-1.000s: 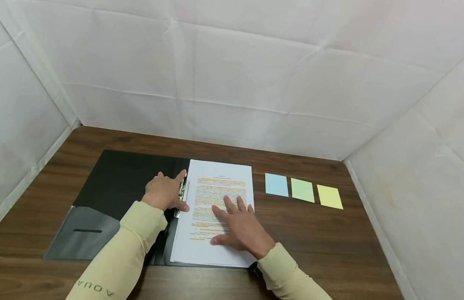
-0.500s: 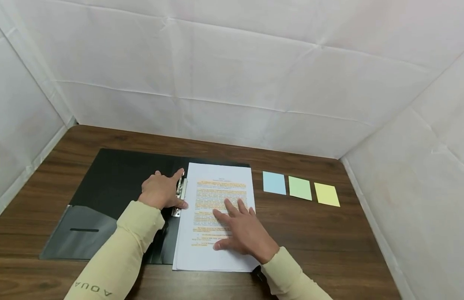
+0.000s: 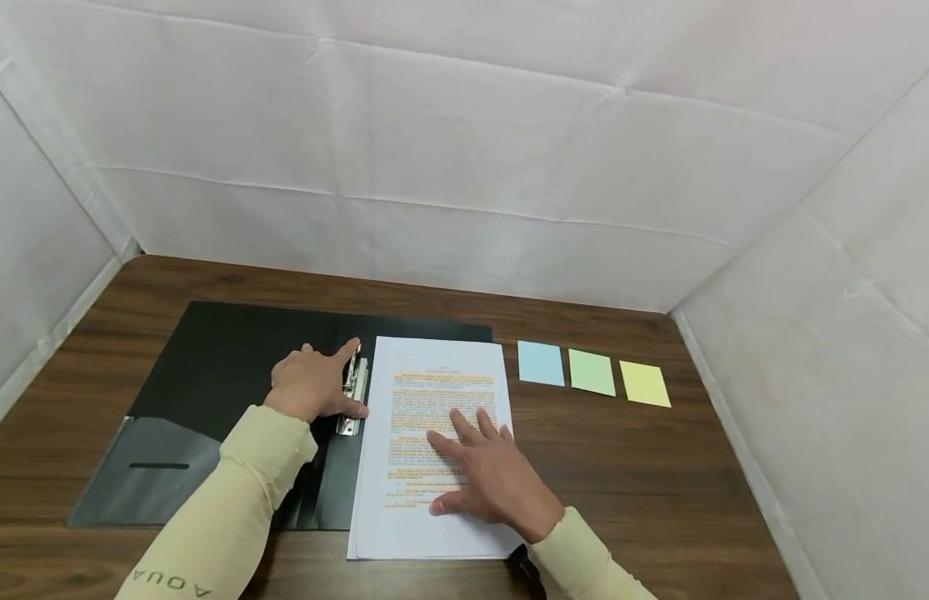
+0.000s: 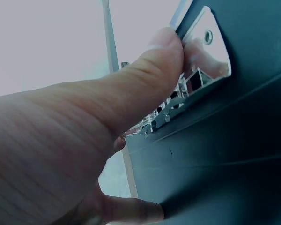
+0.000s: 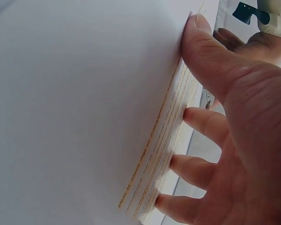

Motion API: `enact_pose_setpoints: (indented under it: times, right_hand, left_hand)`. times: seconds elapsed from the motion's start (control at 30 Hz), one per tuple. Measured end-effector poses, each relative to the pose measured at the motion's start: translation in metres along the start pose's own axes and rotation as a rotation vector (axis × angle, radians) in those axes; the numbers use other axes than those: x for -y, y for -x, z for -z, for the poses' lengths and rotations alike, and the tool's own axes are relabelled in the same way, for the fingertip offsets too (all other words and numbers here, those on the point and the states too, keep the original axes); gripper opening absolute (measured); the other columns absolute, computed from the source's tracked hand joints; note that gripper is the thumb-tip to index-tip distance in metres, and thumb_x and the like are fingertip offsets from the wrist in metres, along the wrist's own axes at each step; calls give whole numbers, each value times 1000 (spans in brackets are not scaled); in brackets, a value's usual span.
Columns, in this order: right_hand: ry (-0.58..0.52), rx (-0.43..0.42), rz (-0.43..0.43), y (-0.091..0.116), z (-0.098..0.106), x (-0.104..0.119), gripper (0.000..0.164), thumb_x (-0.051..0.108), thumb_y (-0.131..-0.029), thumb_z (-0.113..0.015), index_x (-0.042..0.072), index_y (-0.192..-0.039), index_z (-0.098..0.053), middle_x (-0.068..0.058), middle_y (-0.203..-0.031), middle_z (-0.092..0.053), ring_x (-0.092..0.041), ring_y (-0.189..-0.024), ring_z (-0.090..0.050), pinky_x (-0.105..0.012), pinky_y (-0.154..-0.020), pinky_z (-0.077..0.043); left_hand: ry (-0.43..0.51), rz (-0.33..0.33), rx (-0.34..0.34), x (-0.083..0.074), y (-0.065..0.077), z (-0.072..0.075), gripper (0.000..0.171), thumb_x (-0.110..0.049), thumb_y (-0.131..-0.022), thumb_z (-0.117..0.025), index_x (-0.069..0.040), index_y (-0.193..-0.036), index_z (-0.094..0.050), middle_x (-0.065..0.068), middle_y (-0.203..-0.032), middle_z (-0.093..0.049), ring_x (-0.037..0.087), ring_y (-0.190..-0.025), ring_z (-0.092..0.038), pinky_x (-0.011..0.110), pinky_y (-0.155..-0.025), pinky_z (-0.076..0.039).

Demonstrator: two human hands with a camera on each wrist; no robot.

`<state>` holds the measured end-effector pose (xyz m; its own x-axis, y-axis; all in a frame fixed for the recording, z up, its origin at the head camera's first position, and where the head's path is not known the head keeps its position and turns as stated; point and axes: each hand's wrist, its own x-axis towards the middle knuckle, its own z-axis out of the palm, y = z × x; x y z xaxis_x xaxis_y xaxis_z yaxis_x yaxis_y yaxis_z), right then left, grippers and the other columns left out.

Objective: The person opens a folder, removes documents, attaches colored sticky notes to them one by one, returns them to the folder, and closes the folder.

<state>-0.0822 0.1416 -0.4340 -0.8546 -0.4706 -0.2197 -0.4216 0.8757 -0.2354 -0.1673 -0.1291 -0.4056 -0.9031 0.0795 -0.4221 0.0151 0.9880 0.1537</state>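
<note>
A black folder point(image 3: 239, 350) lies spread on the table, with a silver metal clip mechanism point(image 3: 349, 421) along its middle. My left hand point(image 3: 307, 383) is at this clip, index finger and thumb stretched apart along it; in the left wrist view the thumb lies over the clip's metal end plate point(image 4: 210, 47). A stack of printed paper point(image 3: 434, 533) with orange-highlighted lines covers most of the folder's right half and juts past its near edge. My right hand point(image 3: 494, 475) rests on the top sheet with fingers spread, fingertips on the printed lines in the right wrist view.
Blue point(image 3: 541, 363), green point(image 3: 591, 372) and yellow point(image 3: 644, 384) sticky notes lie in a row right of the paper. A translucent pocket point(image 3: 149, 475) is on the folder's left cover. White sheeting point(image 3: 464, 167) walls the brown table point(image 3: 659, 483) at back and sides.
The paper stack has slid toward me under my right hand, baring the folder's top strip and more of the clip. My left hand has stayed at the clip.
</note>
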Motion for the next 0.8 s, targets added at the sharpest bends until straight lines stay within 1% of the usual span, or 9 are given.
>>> enact_pose_setpoints:
  times: [0.03,0.07,0.1,0.13,0.23,0.33,0.53,0.67,0.8]
  right_hand:
    - [-2,1,-2,1,0,0,90,63,-74,-85,32,-152,-55,-12,-166,-42,-53,-153,-34,-71,-116,-38]
    - [-7,2,-6,2,-1,0,90,63,-73,-85,32,-152,-55,-12,-166,-42,-53,-153,-33,-72,-116,-38]
    - [-10,4,-8,3,-1,0,89,63,-73,-85,32,-152,-55,-12,-166,-42,-52,-153,-33,-72,-116,-38]
    - [-14,6,-10,3,-2,0,89,63,-73,-85,33,-152,-56,-12,-166,-42,-52,-153,-33,-72,-116,-37]
    - [-19,14,-19,5,-2,0,89,63,-73,-86,33,-152,-55,-10,-167,-41,-51,-154,-32,-72,-117,-36]
    - [-30,18,-28,7,-3,1,89,62,-73,-86,34,-151,-56,-10,-167,-40,-50,-155,-31,-71,-118,-36]
    - [-38,26,-34,11,-3,2,89,62,-72,-87,35,-151,-56,-9,-167,-40,-49,-155,-31,-71,-117,-36]
    - [-38,26,-29,14,-3,3,88,62,-72,-87,35,-151,-56,-9,-167,-42,-49,-155,-32,-70,-117,-37]
    - [-37,24,-20,16,-3,4,88,61,-72,-87,35,-150,-57,-10,-166,-43,-49,-155,-33,-69,-117,-38]
  left_hand:
    - [-1,1,-1,0,0,0,110,-63,-82,-81,-24,-167,-23,42,-156,-37,47,-110,-66,30,-54,-38]
    - [-3,2,-2,0,0,0,110,-63,-82,-81,-24,-167,-23,42,-157,-36,42,-98,-67,30,-54,-36]
    - [-4,4,-4,1,0,0,110,-63,-82,-81,-25,-167,-23,43,-157,-35,37,-87,-65,30,-53,-35]
    - [-5,6,-4,1,0,0,110,-63,-82,-81,-25,-167,-24,43,-157,-34,31,-76,-60,29,-53,-33]
    - [-9,9,-4,2,1,0,110,-64,-81,-80,-26,-167,-24,43,-158,-33,20,-60,-43,28,-52,-31]
    - [-17,7,-8,3,3,1,110,-66,-82,-79,-26,-167,-23,43,-158,-33,16,-56,-33,28,-52,-30]
    - [-24,4,-10,7,4,2,110,-67,-81,-79,-27,-167,-23,42,-158,-33,17,-56,-32,28,-51,-29]
    - [-34,4,-6,9,4,2,111,-69,-80,-79,-28,-167,-22,41,-158,-34,14,-55,-27,27,-51,-27]
    - [-34,6,0,11,4,3,111,-69,-80,-78,-29,-167,-22,41,-158,-33,14,-54,-25,27,-51,-26]
